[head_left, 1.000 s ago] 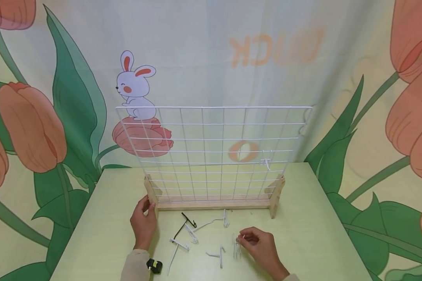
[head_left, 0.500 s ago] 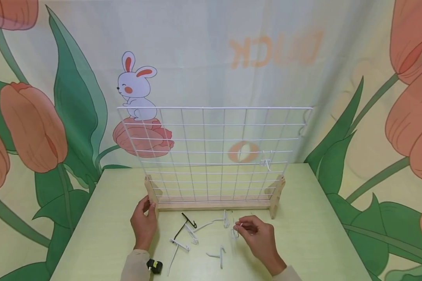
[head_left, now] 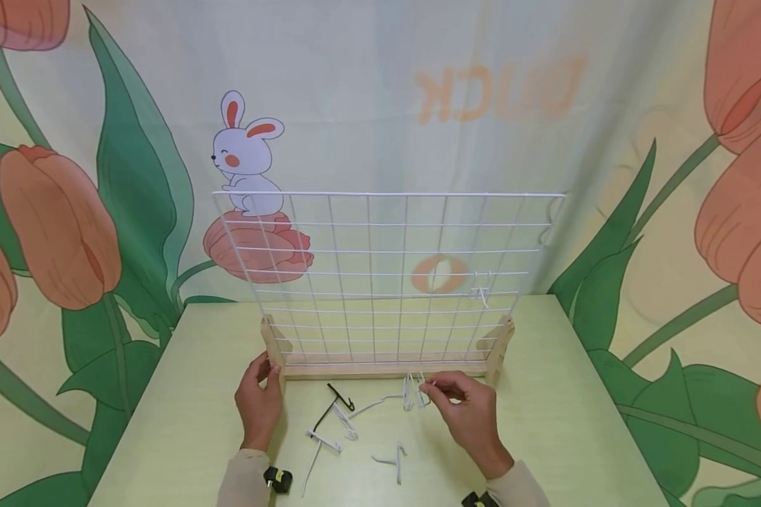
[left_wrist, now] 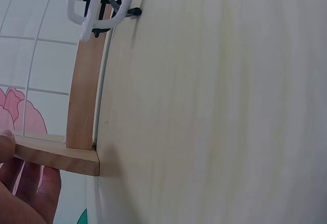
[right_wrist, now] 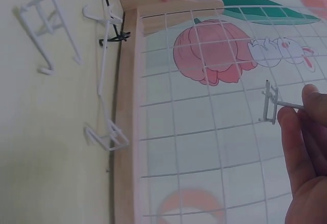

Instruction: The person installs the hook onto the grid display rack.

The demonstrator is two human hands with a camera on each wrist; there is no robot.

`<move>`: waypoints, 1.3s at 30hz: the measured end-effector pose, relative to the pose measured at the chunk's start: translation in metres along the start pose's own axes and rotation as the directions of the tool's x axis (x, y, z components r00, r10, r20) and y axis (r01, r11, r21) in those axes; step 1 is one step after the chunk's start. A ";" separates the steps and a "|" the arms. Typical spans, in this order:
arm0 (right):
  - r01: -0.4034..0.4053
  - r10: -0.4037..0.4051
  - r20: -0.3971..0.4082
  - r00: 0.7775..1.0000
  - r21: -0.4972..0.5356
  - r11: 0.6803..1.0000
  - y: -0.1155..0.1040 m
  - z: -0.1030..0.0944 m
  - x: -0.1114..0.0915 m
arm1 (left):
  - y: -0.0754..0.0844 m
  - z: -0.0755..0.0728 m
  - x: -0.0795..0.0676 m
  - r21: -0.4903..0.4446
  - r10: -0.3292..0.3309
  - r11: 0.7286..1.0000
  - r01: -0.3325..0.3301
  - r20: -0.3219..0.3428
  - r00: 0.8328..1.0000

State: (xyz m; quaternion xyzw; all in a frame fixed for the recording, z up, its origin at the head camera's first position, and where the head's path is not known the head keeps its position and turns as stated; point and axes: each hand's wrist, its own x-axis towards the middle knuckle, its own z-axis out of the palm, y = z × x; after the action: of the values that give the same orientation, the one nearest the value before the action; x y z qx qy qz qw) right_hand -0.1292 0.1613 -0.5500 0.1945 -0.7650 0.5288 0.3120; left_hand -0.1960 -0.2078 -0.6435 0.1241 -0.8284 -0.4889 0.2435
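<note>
My left hand [head_left: 260,405] grips the left wooden upright [head_left: 273,355] of a stand, thumb on one side and fingers on the other in the left wrist view. A white wire grid panel [head_left: 387,193] rises from the stand's wooden base [head_left: 380,370]. Between thumb and fingertips, my right hand [head_left: 472,415] pinches a white wire hook [right_wrist: 276,102] by its straight prong. The hook's rectangular frame points toward the grid, in front of its lower right part. One white hook [head_left: 480,293] hangs on the grid at the right.
Several white hooks lie on the table before the stand, one [head_left: 398,462] nearest the front. A black hook [head_left: 334,401] lies among them. Black devices sit at the left wrist [head_left: 279,480] and right wrist [head_left: 478,500]. A printed curtain [head_left: 380,105] hangs behind the table.
My right hand has lifted the pinched hook away from the front and moved it toward the base of the grid. The left hand has stayed on the upright.
</note>
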 end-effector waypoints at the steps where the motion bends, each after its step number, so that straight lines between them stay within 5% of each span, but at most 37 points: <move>1: 0.012 -0.012 -0.003 1.000 -0.003 1.000 -0.001 0.000 0.003 | 0.000 0.000 0.000 -0.002 0.004 1.000 -0.004 0.000 1.000; 21: 0.163 -0.162 -0.057 0.985 0.015 0.987 -0.027 -0.011 0.072 | -0.004 0.000 0.000 -0.005 0.039 0.999 -0.039 0.009 0.999; 39: 0.298 -0.307 -0.172 0.936 -0.073 0.952 -0.059 -0.010 0.133 | -0.002 0.001 0.001 -0.011 0.046 0.999 -0.046 -0.018 0.999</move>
State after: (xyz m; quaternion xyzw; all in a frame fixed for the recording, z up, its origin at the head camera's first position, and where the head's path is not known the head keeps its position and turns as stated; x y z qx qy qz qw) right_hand -0.1860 0.1535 -0.4160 0.2539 -0.7063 0.4725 0.4620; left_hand -0.1974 -0.2086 -0.6451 0.1078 -0.8260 -0.4869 0.2626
